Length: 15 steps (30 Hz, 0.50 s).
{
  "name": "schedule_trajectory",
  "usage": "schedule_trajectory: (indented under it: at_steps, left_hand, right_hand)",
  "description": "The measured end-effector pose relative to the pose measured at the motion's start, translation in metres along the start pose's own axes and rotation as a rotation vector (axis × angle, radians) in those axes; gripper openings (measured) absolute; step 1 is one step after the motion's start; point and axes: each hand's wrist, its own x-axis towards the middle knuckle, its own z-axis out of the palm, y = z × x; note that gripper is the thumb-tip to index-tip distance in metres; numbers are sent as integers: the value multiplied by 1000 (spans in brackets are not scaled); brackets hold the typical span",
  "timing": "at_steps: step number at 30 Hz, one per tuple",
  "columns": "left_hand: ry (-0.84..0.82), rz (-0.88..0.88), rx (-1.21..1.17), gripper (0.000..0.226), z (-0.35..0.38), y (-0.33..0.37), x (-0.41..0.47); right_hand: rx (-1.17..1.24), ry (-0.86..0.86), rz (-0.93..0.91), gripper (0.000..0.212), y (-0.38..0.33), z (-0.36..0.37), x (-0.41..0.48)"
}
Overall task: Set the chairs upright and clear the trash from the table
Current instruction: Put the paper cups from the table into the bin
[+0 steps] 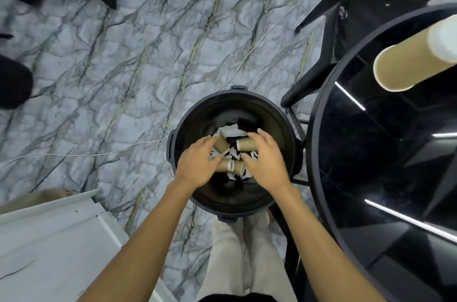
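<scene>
Trash, meaning brown paper cups [223, 144] and torn white scraps, sits bunched between both hands over the mouth of the black bin [188, 128]. Left hand [197, 165] and right hand [267, 161] are spread loosely against the cups; whether they grip or are letting go I cannot tell. One tall cup [405, 62] stands on the black table [321, 153], right of the bin (not cleared yet). Risk: light scraps could drift past the rim onto the floor if released unevenly.

Head-worn view, facing steeply down — near bin [235, 114], floor [148, 54]
</scene>
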Motion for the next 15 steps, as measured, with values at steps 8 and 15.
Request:
schedule_trajectory:
  at_steps: [8,15]
  left_hand:
    - [144,208,-2,56,-57,77,-11]
    - [241,437,50,57,-65,166,-23]
  right_hand:
    - [99,218,-84,48,-40,-81,-38]
    - [165,555,-92,38,-26,-164,-79]
